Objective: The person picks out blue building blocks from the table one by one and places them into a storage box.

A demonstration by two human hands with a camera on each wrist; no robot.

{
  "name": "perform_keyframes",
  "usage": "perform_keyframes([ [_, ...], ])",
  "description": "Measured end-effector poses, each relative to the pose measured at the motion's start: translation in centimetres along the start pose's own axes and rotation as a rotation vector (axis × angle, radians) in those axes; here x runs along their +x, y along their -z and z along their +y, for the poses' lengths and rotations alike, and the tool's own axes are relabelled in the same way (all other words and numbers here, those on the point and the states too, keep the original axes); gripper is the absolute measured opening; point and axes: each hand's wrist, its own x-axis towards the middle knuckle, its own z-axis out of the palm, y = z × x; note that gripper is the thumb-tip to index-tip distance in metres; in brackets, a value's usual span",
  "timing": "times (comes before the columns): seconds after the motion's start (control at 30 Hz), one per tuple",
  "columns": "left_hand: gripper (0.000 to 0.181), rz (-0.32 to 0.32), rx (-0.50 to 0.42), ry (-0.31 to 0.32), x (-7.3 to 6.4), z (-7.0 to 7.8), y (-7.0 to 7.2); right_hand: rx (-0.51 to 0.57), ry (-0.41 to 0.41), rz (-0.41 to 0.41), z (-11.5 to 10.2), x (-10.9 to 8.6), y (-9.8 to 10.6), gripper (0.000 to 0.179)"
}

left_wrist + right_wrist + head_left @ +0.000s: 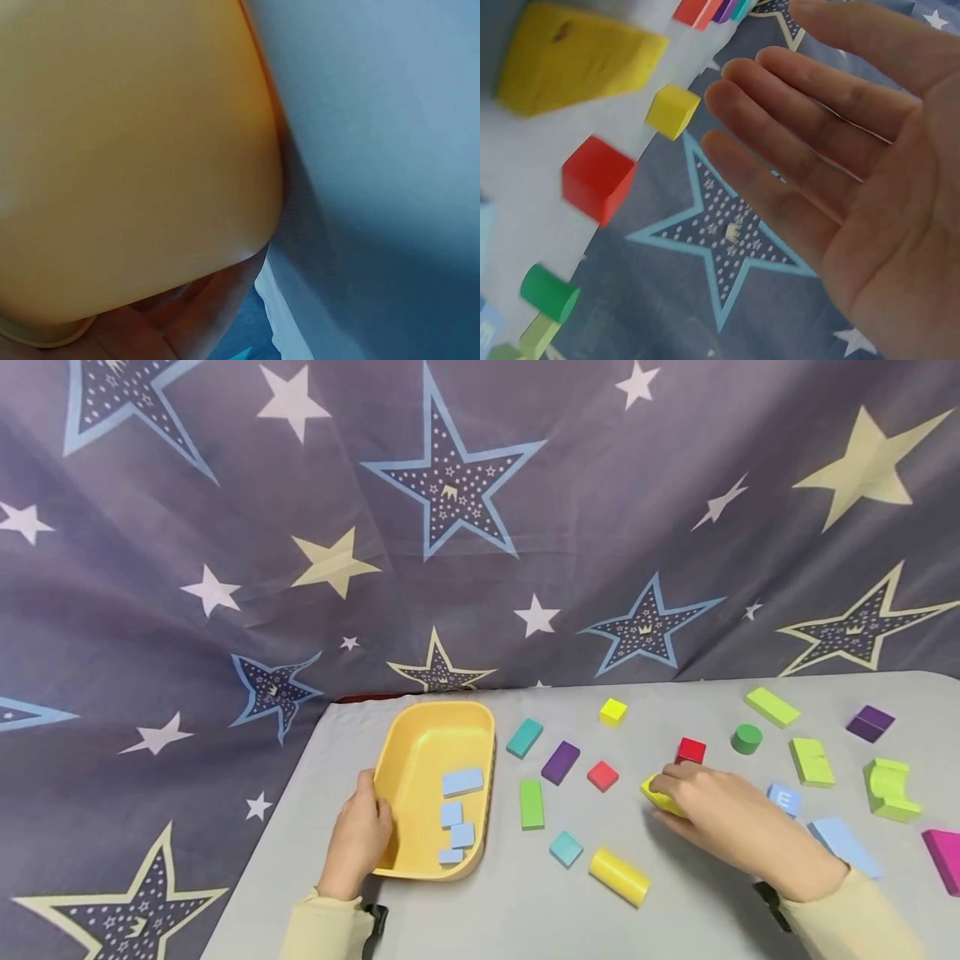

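My left hand (pixel 358 835) grips the left rim of a yellow plastic bin (pixel 420 720), thumb over the edge and fingers under the outside. In the left wrist view the bin's smooth wall (pixel 142 150) fills most of the picture, with the fingers (pixel 217 307) below it. Several light blue blocks (pixel 462 782) lie inside the bin. Over the table at the right, my right hand (pixel 712 806) hovers beside a yellow block (pixel 663 795) that it partly covers. In the right wrist view its fingers (pixel 780 142) are relaxed and apart from that block (pixel 577 56). A red cube (pixel 691 750) stands just beyond the fingertips.
Scattered around are a yellow cylinder (pixel 619 877), a teal block (pixel 566 849), a green block (pixel 532 804), a purple block (pixel 560 762), a green cylinder (pixel 747 739) and a lime arch-cut block (pixel 891 789). A star-patterned curtain (pixel 480 602) hangs behind the grey-covered table (pixel 480 927).
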Motion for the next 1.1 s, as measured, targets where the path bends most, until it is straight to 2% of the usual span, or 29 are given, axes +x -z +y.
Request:
perform_keyframes([
  [0.17,0.040,0.000,0.005,-0.002,-0.2,-0.3,-0.1,0.001,0.001,0.015,1.1,-0.9,-0.3,0.020],
  [0.37,0.038,0.013,0.011,0.005,-0.1,-0.3,-0.3,0.012,-0.038,0.014,2.3,-1.6,0.0,0.023],
  [0.6,0.039,-0.015,0.016,0.005,-0.1,-0.1,0.0,0.020,-0.075,-0.081,3.5,-2.6,0.1,0.022],
  [0.83,0.039,-0.012,0.013,0.003,-0.1,-0.2,0.1,0.048,-0.117,-0.112,4.7,-3.4,0.2,0.031],
  [1.1,0.038,-0.006,0.014,0.001,-0.1,-0.2,-0.1,0.072,-0.139,-0.239,6.6,-4.3,0.0,0.043],
])
